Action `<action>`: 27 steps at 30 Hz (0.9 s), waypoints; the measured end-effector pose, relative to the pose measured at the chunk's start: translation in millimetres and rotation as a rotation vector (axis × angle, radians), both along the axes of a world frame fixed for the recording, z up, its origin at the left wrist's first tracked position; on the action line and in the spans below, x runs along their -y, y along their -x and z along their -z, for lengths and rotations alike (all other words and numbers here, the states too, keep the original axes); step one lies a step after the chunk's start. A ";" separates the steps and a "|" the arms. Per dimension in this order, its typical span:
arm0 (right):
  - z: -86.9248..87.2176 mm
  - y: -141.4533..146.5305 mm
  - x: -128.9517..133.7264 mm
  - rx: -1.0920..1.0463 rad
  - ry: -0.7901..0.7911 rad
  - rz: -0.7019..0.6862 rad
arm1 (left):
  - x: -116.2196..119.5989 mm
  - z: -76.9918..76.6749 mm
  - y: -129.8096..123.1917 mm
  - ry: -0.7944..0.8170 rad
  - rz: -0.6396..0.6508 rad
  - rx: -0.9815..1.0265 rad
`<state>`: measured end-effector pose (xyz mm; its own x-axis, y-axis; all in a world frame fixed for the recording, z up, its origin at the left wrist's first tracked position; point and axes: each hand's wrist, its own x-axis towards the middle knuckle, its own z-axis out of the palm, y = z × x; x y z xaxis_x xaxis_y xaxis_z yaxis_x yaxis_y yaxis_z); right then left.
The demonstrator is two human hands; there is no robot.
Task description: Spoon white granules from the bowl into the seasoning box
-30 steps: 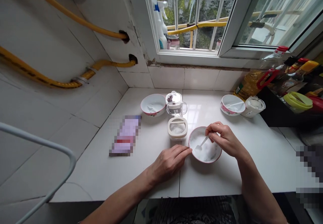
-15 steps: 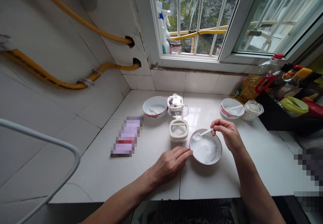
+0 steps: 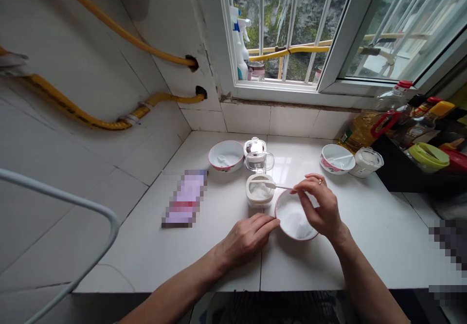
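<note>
My right hand (image 3: 321, 209) pinches the handle of a small white spoon (image 3: 284, 187), whose bowl end is at the near jar's opening. That clear jar (image 3: 260, 203) has a cream rim, an open lid and white granules inside. Below my right hand sits a white bowl (image 3: 297, 239) with a pink rim, holding a heap of white granules. My left hand (image 3: 246, 239) rests on the counter, its fingertips holding the bowl's left edge. The right side of the bowl is partly hidden by my right hand.
Behind stand a second bowl (image 3: 226, 168) with a spoon and another clear jar (image 3: 254, 146). At right are a flowered bowl (image 3: 336, 169), a lidded jar (image 3: 367, 163) and an oil bottle (image 3: 352, 132). A blurred purple packet (image 3: 186, 197) lies at left.
My right hand has moved left with the spoon, from over the bowl to the near jar's opening. The left hand stays at the bowl's edge.
</note>
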<state>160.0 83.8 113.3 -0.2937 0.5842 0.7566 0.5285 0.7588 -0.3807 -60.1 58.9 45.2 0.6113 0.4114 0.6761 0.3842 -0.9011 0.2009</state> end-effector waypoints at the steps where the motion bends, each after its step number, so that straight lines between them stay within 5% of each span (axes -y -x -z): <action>1: -2.3 -4.4 0.5 -0.052 0.025 0.026 | 0.0 0.1 0.0 0.000 0.002 0.005; 6: -8.6 -19.0 1.0 -0.009 0.092 0.053 | 0.1 0.1 0.6 0.021 0.013 0.012; 14: 5.4 -0.1 1.7 0.248 0.190 -0.065 | 0.3 3.8 1.5 0.034 0.010 -0.004; 21: 1.5 -7.1 -2.1 -0.080 0.581 0.082 | 0.4 2.8 0.8 0.022 0.013 0.007; 27: -2.2 -13.7 -8.4 -0.435 0.895 0.071 | 0.2 1.9 0.9 0.016 0.013 0.014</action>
<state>173.7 92.3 115.5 -0.0376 0.9973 0.0625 0.2407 0.0698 -0.9681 -61.1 58.7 43.2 0.6076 0.4141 0.6777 0.3692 -0.9028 0.2205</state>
